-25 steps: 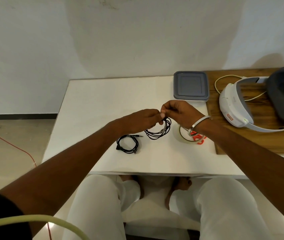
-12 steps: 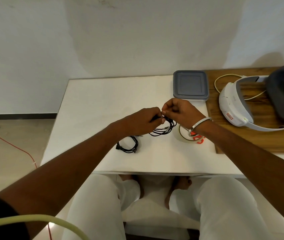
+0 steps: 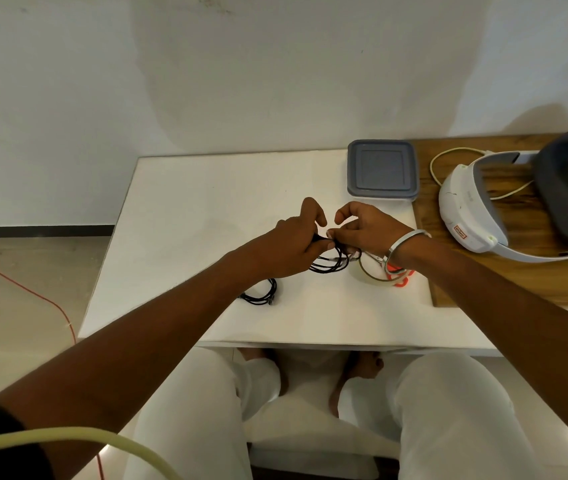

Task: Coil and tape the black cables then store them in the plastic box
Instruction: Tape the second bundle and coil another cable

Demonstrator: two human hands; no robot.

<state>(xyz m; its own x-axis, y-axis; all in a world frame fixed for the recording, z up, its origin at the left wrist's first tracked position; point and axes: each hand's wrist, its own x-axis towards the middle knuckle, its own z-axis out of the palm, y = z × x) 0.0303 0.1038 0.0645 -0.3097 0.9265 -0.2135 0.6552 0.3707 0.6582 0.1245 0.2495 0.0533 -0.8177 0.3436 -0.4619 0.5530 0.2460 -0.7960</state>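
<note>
the table (image 3: 206, 209) is plain white. two coiled cables are black: one between the hands (image 3: 331, 263), one lying at 7 o'clock of it (image 3: 261, 294). the plastic box (image 3: 382, 169) has a grey lid. the tape roll (image 3: 374, 271) looks clear yellowish, with an orange-red piece (image 3: 401, 277) beside it. at 3 o'clock, a brown wood-grain board (image 3: 518, 271) carries a white and dark grey headset (image 3: 476, 206).

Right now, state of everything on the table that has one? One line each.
plastic box: lid on, nothing stored yet.
held cable coil: coiled, gripped at its top by both hands, loops hanging to the table; tape not visible on it.
second cable coil: coiled, lying on the table, untouched.
tape roll: flat on the table under the right wrist.
left hand: pinching the coil.
right hand: pinching the coil.
</note>
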